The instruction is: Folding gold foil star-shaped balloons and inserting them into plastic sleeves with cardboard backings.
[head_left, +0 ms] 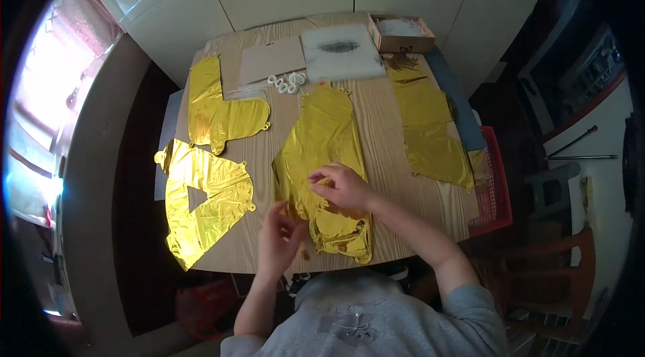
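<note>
In the middle of the table a large gold foil balloon (322, 128) lies flat and creased, its near end folded and wrinkled close to the table's front edge. My right hand (342, 185) rests over its lower part, fingers stretched out to the left. Beside the balloon's lower left edge is my left hand (277, 239), its thumb and fingers curved but apart. Whether its fingertips touch the foil is hard to see. A small brownish bit (305, 255) lies by the left thumb.
More flat gold foil balloons surround the work: an L-shaped one (222, 111), one with a triangular hole (218, 189), and a long one (433, 122) at right. Behind are white rings (287, 83), a cardboard sheet (272, 61), a whitish sheet (342, 64), an open box (405, 41) and a red basket (497, 182).
</note>
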Available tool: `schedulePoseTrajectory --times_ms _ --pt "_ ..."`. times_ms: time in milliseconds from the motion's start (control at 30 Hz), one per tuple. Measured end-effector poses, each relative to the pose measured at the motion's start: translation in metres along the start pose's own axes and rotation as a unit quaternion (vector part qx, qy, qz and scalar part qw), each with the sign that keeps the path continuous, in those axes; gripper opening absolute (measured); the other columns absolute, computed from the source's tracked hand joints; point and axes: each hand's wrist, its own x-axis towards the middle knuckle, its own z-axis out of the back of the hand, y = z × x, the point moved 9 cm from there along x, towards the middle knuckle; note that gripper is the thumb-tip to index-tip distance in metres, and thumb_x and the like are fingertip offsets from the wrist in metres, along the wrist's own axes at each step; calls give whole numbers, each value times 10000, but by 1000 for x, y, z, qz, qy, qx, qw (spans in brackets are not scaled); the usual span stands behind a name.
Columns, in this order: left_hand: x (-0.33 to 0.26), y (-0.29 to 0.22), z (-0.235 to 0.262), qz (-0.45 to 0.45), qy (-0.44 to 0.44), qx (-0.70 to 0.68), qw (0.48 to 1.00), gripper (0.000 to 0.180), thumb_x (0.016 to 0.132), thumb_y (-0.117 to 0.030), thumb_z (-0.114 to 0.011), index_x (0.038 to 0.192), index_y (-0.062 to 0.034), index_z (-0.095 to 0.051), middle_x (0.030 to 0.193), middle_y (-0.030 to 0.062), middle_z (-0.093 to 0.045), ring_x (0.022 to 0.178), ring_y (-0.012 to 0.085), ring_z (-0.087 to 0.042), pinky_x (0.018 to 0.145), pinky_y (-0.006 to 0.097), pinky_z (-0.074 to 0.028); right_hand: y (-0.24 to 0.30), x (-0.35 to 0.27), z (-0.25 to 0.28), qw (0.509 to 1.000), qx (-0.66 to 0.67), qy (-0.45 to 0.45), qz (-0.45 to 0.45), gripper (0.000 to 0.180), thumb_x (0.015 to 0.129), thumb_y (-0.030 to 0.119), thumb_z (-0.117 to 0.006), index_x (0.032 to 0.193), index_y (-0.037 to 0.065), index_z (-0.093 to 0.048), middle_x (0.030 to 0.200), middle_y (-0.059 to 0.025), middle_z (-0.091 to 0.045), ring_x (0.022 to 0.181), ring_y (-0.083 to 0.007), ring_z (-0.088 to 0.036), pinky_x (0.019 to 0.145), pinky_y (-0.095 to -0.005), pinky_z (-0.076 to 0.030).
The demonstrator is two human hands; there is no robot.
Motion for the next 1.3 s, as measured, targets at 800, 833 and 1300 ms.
schedulePoseTrajectory --times_ms 800,833,1300 --pt "68 -4 -47 -208 89 221 949 559 785 -170 -697 1287 -40 -488 1314 225 -489 1150 406 -522 955 473 -439 -40 -5 14 975 -176 -113 71 112 742 143 -615 848 110 -629 809 -56 -661 850 -256 -605 761 -409 -457" --pt "74 3 -44 -208 73 222 950 553 789 -172 -695 1281 -29 -488 1314 225 -492 1158 408 -515 965 472 -431 -41 -5 13 972 -184 -117 86 98 734 142 -614 825 109 -631 799 -49 -662 843 -250 -603 763 -403 -450" --pt "129 61 -54 -162 135 325 922 573 984 -340 -447 1453 -29 -336 1511 184 -338 1441 342 -234 1153 522 -172 -39 -9 11 966 -219 -98 96 67 716 180 -605 743 128 -637 724 -30 -638 807 -229 -589 796 -398 -406"
